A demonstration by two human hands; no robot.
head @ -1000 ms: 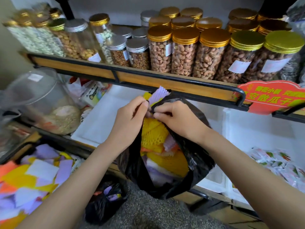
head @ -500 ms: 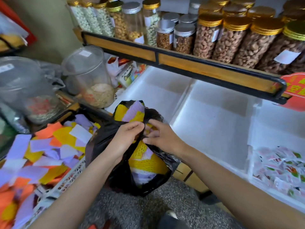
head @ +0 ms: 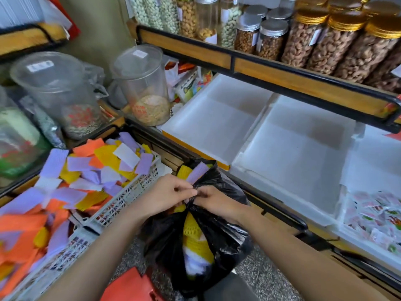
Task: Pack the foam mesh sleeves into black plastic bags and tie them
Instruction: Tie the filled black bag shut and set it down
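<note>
Jars of nuts with gold lids (head: 338, 46) are lined up at 1 o'clock on a wooden shelf (head: 282, 77) with a black rail, and silver-lidded jars (head: 271, 38) are seen at 12 o'clock. Two clear plastic pitchers (head: 141, 83) are placed at 10 and 11 o'clock. White trays (head: 293, 157) are laid at 3 o'clock, and small wrapped sweets (head: 377, 216) are kept at 4 o'clock. A speckled floor (head: 260, 276) is seen at 6 o'clock.

Left hand (head: 169, 195) and right hand (head: 217, 200) both bare. Wrists bare too. Left forearm (head: 104, 242) and right forearm (head: 303, 253) uncovered right down to the frame edge. Dark grey patch (head: 230, 287) low down, maybe clothing, can't tell.
</note>
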